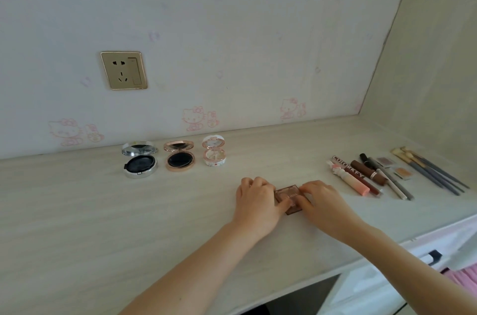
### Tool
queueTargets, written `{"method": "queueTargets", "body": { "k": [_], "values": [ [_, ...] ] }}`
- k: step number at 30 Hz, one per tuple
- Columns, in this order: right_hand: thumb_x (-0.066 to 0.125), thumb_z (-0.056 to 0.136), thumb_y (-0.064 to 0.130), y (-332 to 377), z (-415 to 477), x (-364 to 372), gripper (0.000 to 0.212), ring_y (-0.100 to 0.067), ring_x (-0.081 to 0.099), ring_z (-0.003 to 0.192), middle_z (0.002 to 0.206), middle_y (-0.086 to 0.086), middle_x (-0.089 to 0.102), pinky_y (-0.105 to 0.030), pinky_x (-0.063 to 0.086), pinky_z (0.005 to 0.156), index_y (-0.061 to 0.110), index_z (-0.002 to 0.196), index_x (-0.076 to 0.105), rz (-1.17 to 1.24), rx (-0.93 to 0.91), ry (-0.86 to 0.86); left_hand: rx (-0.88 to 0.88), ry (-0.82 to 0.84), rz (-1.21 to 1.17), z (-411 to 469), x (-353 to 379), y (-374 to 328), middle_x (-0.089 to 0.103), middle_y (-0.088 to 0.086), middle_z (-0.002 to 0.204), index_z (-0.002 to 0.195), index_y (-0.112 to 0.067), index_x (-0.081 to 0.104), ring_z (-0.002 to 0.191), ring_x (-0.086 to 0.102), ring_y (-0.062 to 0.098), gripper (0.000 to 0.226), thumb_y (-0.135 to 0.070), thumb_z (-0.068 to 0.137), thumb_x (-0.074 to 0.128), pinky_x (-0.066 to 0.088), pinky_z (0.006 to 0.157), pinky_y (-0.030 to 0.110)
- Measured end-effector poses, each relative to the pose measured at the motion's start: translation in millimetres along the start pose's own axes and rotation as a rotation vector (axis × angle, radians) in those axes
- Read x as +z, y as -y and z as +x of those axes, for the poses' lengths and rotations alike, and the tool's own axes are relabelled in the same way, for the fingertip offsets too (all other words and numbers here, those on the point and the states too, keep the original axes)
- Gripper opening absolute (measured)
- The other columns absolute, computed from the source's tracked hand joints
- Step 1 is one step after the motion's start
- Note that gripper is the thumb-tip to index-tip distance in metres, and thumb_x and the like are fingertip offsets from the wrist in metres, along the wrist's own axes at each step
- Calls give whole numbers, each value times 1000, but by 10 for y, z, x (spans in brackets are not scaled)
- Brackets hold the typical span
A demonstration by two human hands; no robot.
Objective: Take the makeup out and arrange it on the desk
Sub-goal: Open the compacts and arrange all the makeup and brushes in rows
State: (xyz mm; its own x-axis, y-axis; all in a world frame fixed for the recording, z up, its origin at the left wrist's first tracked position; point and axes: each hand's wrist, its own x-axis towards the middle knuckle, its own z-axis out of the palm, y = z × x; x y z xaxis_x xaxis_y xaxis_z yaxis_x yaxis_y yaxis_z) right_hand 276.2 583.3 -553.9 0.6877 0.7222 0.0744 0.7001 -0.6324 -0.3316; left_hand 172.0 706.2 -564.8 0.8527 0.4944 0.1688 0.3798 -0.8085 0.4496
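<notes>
The left hand [254, 194] and right hand [320, 198] each keep a closed grip on one end of the palette [288, 197], flat mid-table [103, 211] between compacts [180, 157] at the back edge and lipsticks [358, 176] rightward, probably to square or open it.

Silver compact [139, 159]: round, open, lid upright, black insert; far left of the tabletop [77, 211].
Rose-gold compact [179, 156]: round, open, just right of the silver one.
White compact [214, 151]: smaller, open, right end of that row.
Brown palette [288, 197]: rectangular, closed, flat, near centre.
Lip tubes [357, 175]: side by side, slanted, right.
Pencils [392, 180]: beside the tubes.
Small pans [403, 172]: two, between pencils and brushes.
Brushes [426, 175]: grey handles, pale heads, far right.
</notes>
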Motion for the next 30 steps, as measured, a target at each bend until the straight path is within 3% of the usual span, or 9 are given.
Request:
{"method": "queueTargets", "body": {
  "k": [5, 9, 15, 19, 22, 25, 27, 30],
  "values": [
    [51, 93, 24, 142, -90, -90, 23, -21, 57, 90, 94, -5, 65, -32, 43, 77, 9, 92, 68, 159, 53, -45, -25, -9, -65, -12, 1, 5, 55, -4, 124, 121, -22, 60, 118, 33, 23, 48, -54, 86, 57, 28, 103, 33],
    [53, 93, 24, 181, -111, -94, 18, -15, 59, 91, 98, 1, 67, -24, 40, 71, 17, 104, 66, 346, 131, -62, -18, -60, -139, -11, -64, 27, 61, -6, 116, 122, -26, 58, 115, 35, 20, 46, -47, 81, 67, 29, 99, 32],
    [58, 90, 20, 220, -78, -90, 7, -5, 59, 78, 83, 7, 66, -10, 37, 57, 22, 93, 63, 438, 153, -151, -18, -126, -357, -58, -110, 122, 65, -5, 99, 119, -32, 56, 109, 46, 13, 44, -26, 79, 73, 37, 92, 25],
    [59, 89, 20, 268, -75, -74, 8, -8, 64, 80, 83, 8, 69, -17, 44, 62, 26, 94, 60, 479, 124, -160, -36, -136, -478, -121, -195, 158, 68, -4, 98, 116, -30, 60, 101, 55, 10, 42, -16, 79, 73, 34, 80, 15],
    [58, 90, 20, 333, -77, -73, 8, -10, 66, 76, 82, 6, 70, -28, 54, 68, 25, 95, 62, 519, 106, -167, -72, -133, -638, -167, -268, 205, 70, -3, 95, 120, -29, 57, 91, 64, 8, 47, -11, 80, 72, 46, 86, 19],
    [57, 92, 22, 417, -93, -56, 10, -8, 67, 72, 83, 5, 70, -34, 57, 68, 26, 100, 59, 562, 84, -156, -151, -93, -810, -227, -385, 245, 70, 0, 97, 122, -28, 52, 83, 68, 11, 50, -5, 82, 69, 54, 78, 24],
    [57, 92, 23, 490, -115, -41, 13, -7, 67, 72, 83, 5, 70, -35, 57, 68, 29, 104, 56, 579, 59, -149, -204, -63, -968, -286, -476, 275, 70, 7, 97, 116, -18, 58, 80, 70, 13, 39, 0, 83, 67, 57, 69, 24],
    [57, 92, 23, 611, -146, -27, 17, -4, 66, 73, 85, 7, 68, -24, 54, 63, 29, 107, 55, 573, 16, -139, -256, -44, -1069, -367, -572, 356, 72, 10, 93, 105, -9, 66, 78, 71, 15, 27, 5, 82, 66, 57, 66, 24]
  ]
}}
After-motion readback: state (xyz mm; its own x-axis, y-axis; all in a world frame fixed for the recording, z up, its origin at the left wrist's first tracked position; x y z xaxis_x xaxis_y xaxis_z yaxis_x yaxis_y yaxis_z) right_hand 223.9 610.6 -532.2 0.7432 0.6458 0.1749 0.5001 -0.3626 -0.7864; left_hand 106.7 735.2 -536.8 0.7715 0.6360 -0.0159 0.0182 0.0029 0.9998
